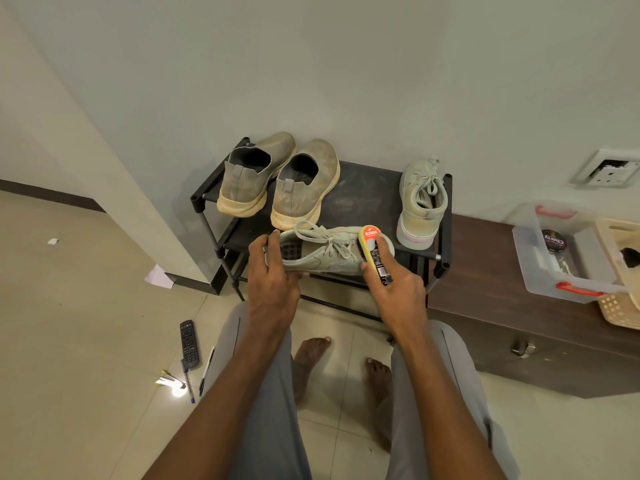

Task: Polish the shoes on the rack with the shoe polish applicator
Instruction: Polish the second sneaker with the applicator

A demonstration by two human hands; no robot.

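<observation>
A pale green laced sneaker [325, 252] lies on its side in front of the black shoe rack [367, 194], toe to the right. My left hand [272, 271] grips its heel end. My right hand [394, 289] holds the shoe polish applicator [374, 252], an orange-and-yellow topped stick with a dark label, pressed against the sneaker's toe area. On the rack's top shelf stand two tan slip-on shoes [277, 181] at the left and the matching pale green sneaker [420, 202] at the right.
A dark wooden cabinet [502, 327] stands right of the rack, bearing a clear plastic box [561, 258] and a cream basket [620, 306]. A remote [189, 344], pens and paper scraps lie on the tiled floor at left. A wall is close behind the rack.
</observation>
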